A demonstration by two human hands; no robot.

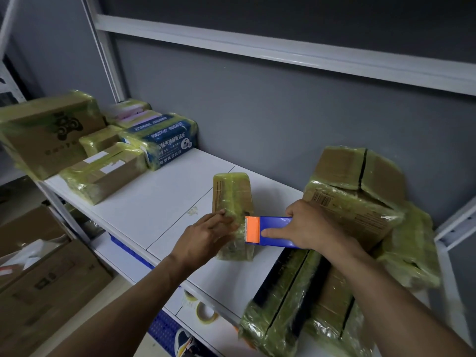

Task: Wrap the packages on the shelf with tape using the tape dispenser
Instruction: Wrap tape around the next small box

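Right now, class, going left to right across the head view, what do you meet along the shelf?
Big cardboard box → blue pack → left hand → tape dispenser → right hand → stacked wrapped boxes.

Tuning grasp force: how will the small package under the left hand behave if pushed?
Small package: glossy tape wrap, probably slippery. Square cardboard edges suggest stiff. Left hand steadies it against the tape dispenser: likely light, slides.

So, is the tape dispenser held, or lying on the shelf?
Held: the right hand grips the tape dispenser, orange end against the small package.
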